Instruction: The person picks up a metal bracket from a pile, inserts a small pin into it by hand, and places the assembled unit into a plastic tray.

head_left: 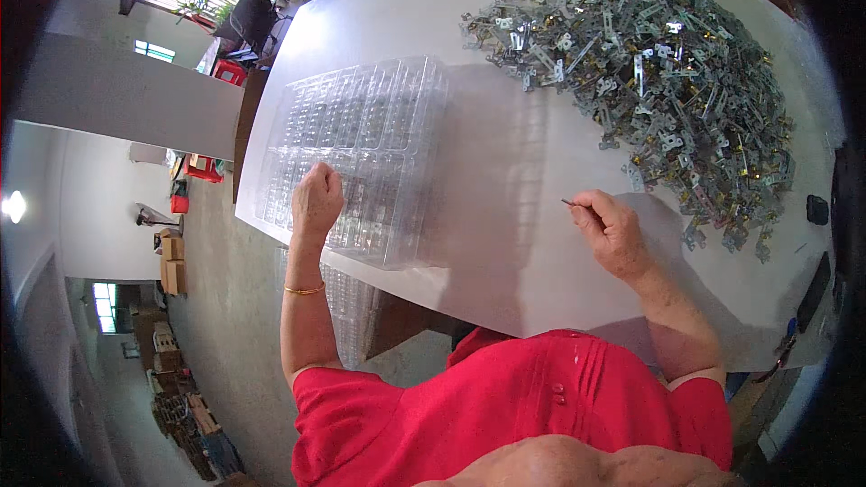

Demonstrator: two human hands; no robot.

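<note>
Sitting at a white tabletop (pixel 505 180), person in a red top (pixel 505 406). Big heap of small metal brackets (pixel 649 72) spread over the far right of the tabletop, silver with some brass bits, tangled, no order to it. Small black object (pixel 817 209) near the right edge, too small to tell what. Floor on the left has stacked boxes (pixel 171 261) and red stools (pixel 206 169), well apart from the work area. Nothing between the hands and the heap, bare tabletop there

Clear plastic trays (pixel 361 149) stacked at the left edge of the tabletop, gridded into many small compartments, near corner overhanging the edge; can't tell if the compartments are filled

Left hand (pixel 316 201) closed in a loose fist, resting on the near part of the trays, gold bangle (pixel 304 289) on that wrist. Right hand (pixel 613 233) curled, fingers pinching a thin dark pin-like piece (pixel 568 203) that sticks out toward the trays, just short of the heap's near edge
</note>
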